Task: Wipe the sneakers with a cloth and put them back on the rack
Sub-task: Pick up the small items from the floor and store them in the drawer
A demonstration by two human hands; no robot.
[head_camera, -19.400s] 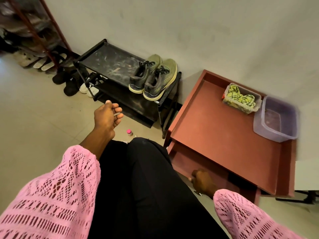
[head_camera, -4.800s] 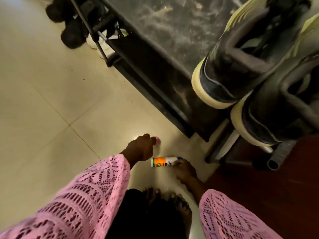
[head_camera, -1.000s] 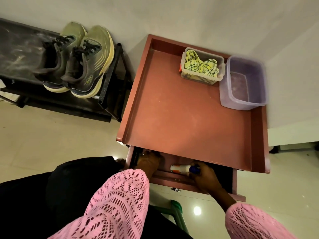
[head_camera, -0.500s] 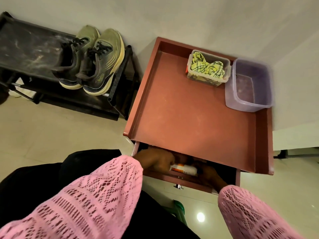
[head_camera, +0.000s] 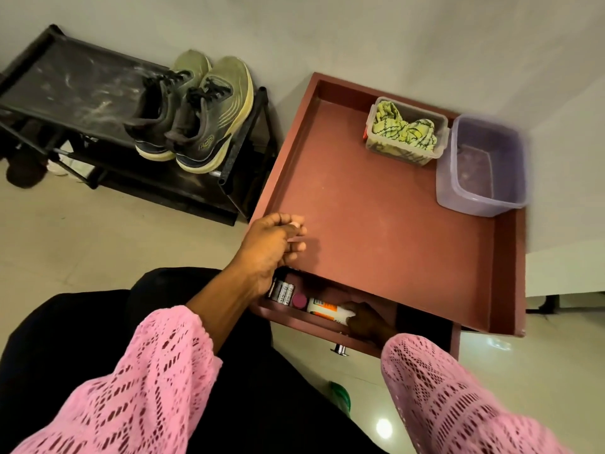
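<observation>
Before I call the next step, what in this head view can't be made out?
- Open drawer: its back part is hidden under the red table top.
- Right hand: grip on the orange-labelled bottle is shadowed and partly covered by the pink sleeve.
- Left hand: curled fingers; whether they hold anything is unclear.
- Purple tub: blurred, contents uncertain.
- Rack: left end cut off by the frame edge.

drawer: mostly hidden under the red table top, only a front strip shows
right hand: in shadow, grip on the small bottle unclear
purple tub: blurred at right side
rack: left end cut by frame edge
</observation>
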